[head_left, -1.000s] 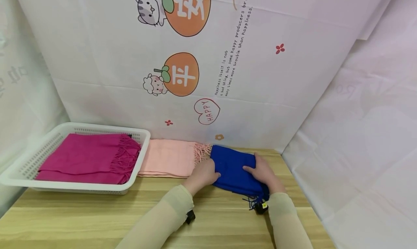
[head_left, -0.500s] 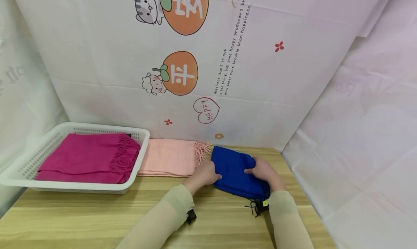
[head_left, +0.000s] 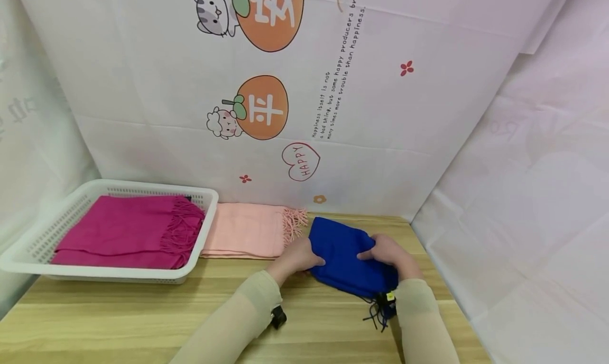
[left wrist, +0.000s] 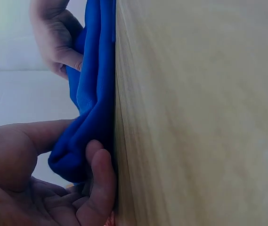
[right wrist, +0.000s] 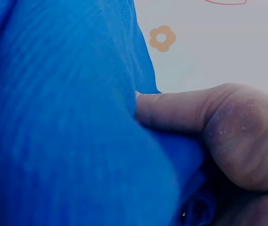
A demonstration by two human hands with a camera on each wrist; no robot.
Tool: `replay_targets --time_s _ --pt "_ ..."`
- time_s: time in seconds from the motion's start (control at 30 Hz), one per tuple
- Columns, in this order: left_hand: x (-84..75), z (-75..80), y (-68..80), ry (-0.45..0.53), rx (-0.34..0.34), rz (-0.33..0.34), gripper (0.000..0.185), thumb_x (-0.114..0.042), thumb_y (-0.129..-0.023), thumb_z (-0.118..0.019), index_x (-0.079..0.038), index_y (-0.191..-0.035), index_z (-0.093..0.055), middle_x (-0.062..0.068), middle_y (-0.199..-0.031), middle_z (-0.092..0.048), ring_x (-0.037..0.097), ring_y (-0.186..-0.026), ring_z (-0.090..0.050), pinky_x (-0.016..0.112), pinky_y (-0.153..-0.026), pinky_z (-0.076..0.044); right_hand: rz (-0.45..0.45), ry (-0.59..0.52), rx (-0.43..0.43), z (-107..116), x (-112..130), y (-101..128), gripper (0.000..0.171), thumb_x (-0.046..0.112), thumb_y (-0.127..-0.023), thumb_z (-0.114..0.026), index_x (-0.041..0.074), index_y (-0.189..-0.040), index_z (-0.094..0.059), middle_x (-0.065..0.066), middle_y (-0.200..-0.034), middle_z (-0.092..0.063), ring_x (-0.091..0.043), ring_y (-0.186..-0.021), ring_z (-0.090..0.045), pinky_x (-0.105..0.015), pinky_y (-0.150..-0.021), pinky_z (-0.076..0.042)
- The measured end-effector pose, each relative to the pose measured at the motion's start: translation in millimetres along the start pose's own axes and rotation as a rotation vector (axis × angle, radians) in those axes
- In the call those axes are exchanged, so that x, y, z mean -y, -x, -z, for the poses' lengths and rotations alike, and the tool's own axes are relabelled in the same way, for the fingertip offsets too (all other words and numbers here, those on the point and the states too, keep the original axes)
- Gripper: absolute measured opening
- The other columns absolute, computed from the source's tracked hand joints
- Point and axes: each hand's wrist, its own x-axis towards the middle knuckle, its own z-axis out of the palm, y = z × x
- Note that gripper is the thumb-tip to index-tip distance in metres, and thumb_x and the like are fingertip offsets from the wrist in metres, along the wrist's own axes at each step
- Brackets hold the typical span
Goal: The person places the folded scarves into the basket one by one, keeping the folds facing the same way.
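Observation:
A folded blue scarf (head_left: 344,255) lies on the wooden table (head_left: 142,316) at the back right, with dark fringe hanging at its near corner. My left hand (head_left: 297,257) grips its left edge; in the left wrist view the thumb and fingers of that hand (left wrist: 53,183) pinch the blue scarf (left wrist: 93,108) against the table. My right hand (head_left: 389,252) holds the scarf's right side. In the right wrist view my thumb (right wrist: 190,110) presses into the blue scarf (right wrist: 68,122).
A folded pink scarf (head_left: 245,229) lies just left of the blue one. A white basket (head_left: 28,247) at the far left holds a folded magenta scarf (head_left: 126,229). A printed white backdrop (head_left: 304,89) closes the back and right sides.
Both hands have closed on the blue scarf and drawn it slightly toward me; its right side has bunched up and the fringe has shifted nearer.

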Motion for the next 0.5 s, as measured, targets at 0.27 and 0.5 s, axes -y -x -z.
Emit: replay_targets --time_s 0.27,0.5 --pt "1.4 2.3 4.5 0.117 0.032 0.04 0.025 -0.015 -0.091 -0.089 0.002 -0.094 -0.071 0.013 -0.07 -0.068 0.022 -0.052 -0.066 0.036 -0.047 -0.059 0.04 -0.016 0.022 -0.5 2.9 -0.5 0.092 0.027 -0.094 -0.091 -0.015 -0.16 -0.044 -0.037 -0.159 -0.052 -0.058 -0.146 -0.051 -0.068 -0.116 -0.046" --pt "2.0 1.1 5.5 0.149 0.046 -0.001 0.055 -0.015 -0.091 -0.086 0.013 -0.134 -0.065 0.021 -0.121 -0.071 0.026 -0.076 -0.071 0.04 -0.053 -0.062 0.105 0.015 0.011 2.6 4.3 2.1 0.086 0.022 -0.091 -0.094 -0.015 -0.156 -0.051 -0.037 -0.153 -0.058 -0.057 -0.142 -0.054 -0.067 -0.115 -0.048"
